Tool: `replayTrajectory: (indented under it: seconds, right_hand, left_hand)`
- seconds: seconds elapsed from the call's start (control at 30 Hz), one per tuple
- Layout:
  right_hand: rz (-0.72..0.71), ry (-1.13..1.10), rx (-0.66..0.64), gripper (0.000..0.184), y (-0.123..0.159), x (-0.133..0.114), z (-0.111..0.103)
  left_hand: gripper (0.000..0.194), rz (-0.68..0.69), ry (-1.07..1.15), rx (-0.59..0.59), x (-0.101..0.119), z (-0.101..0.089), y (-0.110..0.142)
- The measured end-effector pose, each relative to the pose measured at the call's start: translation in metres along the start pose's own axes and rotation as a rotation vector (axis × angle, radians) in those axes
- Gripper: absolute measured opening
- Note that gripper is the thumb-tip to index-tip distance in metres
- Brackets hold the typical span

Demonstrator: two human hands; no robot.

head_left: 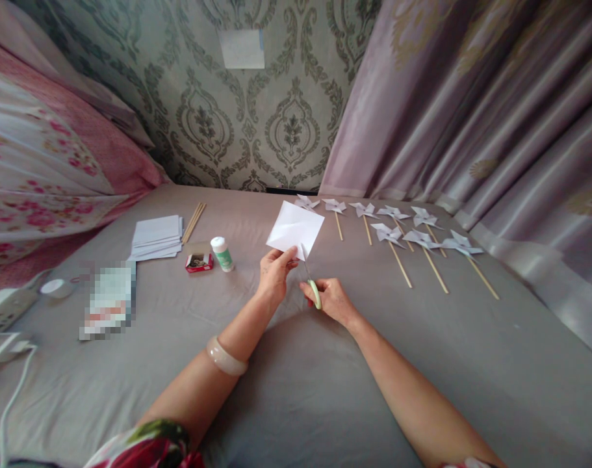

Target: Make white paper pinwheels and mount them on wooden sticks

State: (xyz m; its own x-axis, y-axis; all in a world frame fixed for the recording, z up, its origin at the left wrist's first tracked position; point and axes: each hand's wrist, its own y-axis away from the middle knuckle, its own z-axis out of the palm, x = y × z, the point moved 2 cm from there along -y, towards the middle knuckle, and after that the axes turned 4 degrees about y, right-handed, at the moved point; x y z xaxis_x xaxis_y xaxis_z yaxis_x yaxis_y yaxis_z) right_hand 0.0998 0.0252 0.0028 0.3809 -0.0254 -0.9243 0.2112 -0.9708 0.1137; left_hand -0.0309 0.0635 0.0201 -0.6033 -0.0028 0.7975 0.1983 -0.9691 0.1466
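Note:
My left hand pinches a square sheet of white paper by its lower edge, holding it up above the grey cloth. Faint crease lines show on the sheet. Around the handles of a pair of scissors, pale green in colour, my right hand is closed. The blades reach up to the paper's lower corner, where a slit runs inward. How far apart the blades are is hard to make out.
Several paper pinwheels on sticks lie at right. Left are a stack of white paper, wooden sticks, a small red box of small items, a white-and-green bottle and a power strip. Curtains flank the grey cloth.

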Motion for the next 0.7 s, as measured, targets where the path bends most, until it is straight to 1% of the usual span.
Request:
replayTrajectory:
  seconds: [0.27, 0.43, 0.7]
  right_hand:
    - [0.061, -0.048, 0.004, 0.041, -0.002, 0.004, 0.000]
    - [0.037, -0.098, 0.009, 0.041, -0.003, 0.005, -0.003]
    - [0.022, -0.073, 0.012, 0.043, -0.001, 0.002, -0.004]
  left_hand:
    - [0.023, -0.006, -0.040, -0.048, -0.006, 0.000, 0.005]
    - [0.023, -0.038, -0.065, -0.069, -0.014, 0.002, 0.012]
    - [0.022, -0.037, -0.065, -0.081, -0.017, 0.001, 0.013]
